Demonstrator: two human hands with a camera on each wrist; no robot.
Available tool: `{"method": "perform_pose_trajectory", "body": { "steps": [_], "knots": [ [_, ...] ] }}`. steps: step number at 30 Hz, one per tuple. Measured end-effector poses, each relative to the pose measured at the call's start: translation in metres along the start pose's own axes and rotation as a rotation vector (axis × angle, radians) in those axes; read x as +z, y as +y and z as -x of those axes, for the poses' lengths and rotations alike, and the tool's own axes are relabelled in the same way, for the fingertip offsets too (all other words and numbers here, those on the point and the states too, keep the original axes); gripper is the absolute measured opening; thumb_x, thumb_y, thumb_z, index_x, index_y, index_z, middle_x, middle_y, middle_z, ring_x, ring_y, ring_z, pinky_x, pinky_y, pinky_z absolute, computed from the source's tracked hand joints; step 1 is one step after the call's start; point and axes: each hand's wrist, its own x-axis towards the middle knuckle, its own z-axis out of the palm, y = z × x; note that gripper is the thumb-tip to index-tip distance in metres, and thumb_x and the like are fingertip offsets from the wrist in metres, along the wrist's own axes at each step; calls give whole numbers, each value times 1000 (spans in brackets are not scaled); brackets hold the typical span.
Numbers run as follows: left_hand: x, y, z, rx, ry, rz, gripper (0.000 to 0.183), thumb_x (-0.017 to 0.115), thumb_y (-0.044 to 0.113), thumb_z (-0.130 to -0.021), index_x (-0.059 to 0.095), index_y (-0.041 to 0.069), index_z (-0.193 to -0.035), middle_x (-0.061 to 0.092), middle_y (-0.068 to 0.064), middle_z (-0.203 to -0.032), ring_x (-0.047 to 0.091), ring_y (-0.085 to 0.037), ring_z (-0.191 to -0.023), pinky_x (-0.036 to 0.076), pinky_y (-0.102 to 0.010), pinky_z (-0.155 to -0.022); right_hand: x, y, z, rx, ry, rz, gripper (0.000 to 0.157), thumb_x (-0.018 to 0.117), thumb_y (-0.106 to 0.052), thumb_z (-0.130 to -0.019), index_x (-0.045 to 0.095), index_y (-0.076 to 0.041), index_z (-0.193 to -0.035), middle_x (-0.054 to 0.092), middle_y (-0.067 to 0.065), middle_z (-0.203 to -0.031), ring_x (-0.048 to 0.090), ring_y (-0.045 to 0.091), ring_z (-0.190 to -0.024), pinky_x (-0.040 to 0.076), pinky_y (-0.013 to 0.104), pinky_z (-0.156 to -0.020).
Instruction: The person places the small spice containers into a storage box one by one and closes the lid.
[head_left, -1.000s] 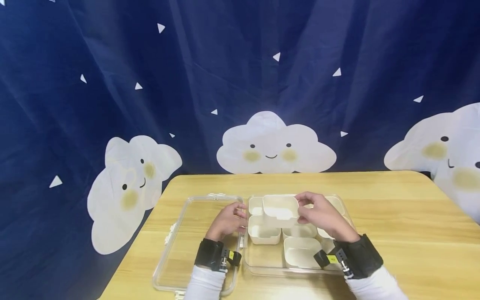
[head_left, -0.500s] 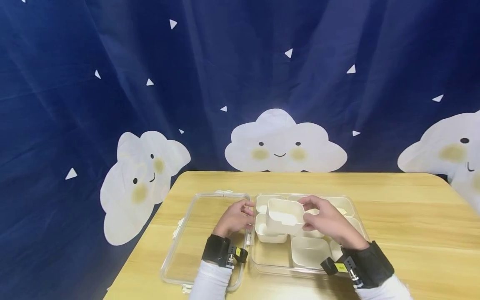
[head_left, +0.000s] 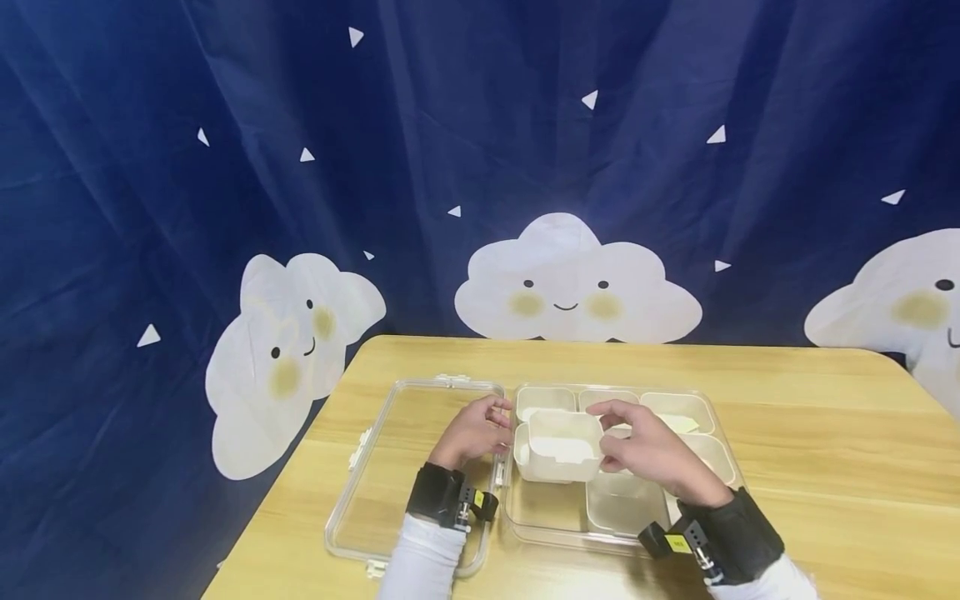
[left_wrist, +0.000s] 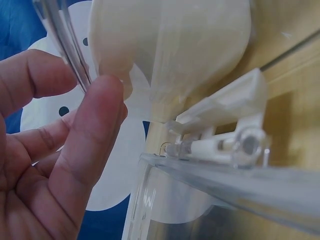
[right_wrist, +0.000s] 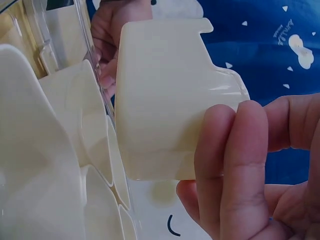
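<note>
A small white bin is pinched at its right wall between the thumb and fingers of my right hand. It hangs above the left part of a clear storage box, over another white bin that it mostly covers. The right wrist view shows the held bin side-on, raised beside the other bins. My left hand is at the box's left edge. In the left wrist view, thumb and finger of the left hand pinch the clear rim.
A clear lid with white latches lies left of the box. More white bins fill the box's back and right, among them one in front. A pale yellow piece lies in the back right bin. Behind the table hangs a blue curtain.
My right hand has brought the small white bin down and forward, from over the back of the box to over the left middle bin. The left hand stays at the box's edge. The head view has shifted.
</note>
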Motion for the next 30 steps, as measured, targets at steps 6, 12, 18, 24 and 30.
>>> {"method": "perform_pose_trajectory", "body": {
  "steps": [6, 12, 18, 24, 30],
  "knots": [
    [0, -1, -1, 1, -3, -2, 50, 68, -4, -77, 56, 1, -125, 60, -12, -98, 65, -23, -70, 57, -34, -64, 3, 1, 0, 14, -8, -6, 52, 52, 8, -77, 50, 7, -129, 49, 24, -115, 63, 23, -67, 57, 34, -67],
    [1, -1, -2, -2, -5, -1, 49, 68, -4, -78, 56, 1, -125, 60, -13, -98, 65, -24, -70, 57, -34, -65, 6, 4, 0, -4, -42, -45, 54, 51, 10, -75, 48, 9, -128, 45, 25, -114, 63, 23, -67, 57, 35, -65],
    [1, 0, -1, 5, -10, 3, 49, 69, -5, -78, 56, 0, -125, 59, -14, -98, 65, -24, -70, 57, -35, -65, 8, 7, 1, -20, -71, -61, 52, 52, 10, -75, 48, 9, -127, 45, 22, -111, 62, 23, -65, 57, 35, -62],
    [1, 0, -1, 5, -20, 0, 49, 69, -4, -78, 56, 0, -125, 60, -13, -98, 66, -24, -70, 57, -35, -65, 13, 7, 3, -36, -103, -33, 47, 53, 8, -76, 50, 7, -123, 45, 21, -106, 60, 20, -61, 57, 34, -59],
    [-2, 3, 1, 6, -16, -13, 50, 68, -2, -78, 55, 0, -126, 60, -13, -99, 65, -24, -71, 57, -35, -66, 19, 5, 2, -39, -103, 34, 45, 54, 5, -75, 51, 4, -119, 45, 21, -108, 62, 21, -60, 56, 33, -58]
  ]
}}
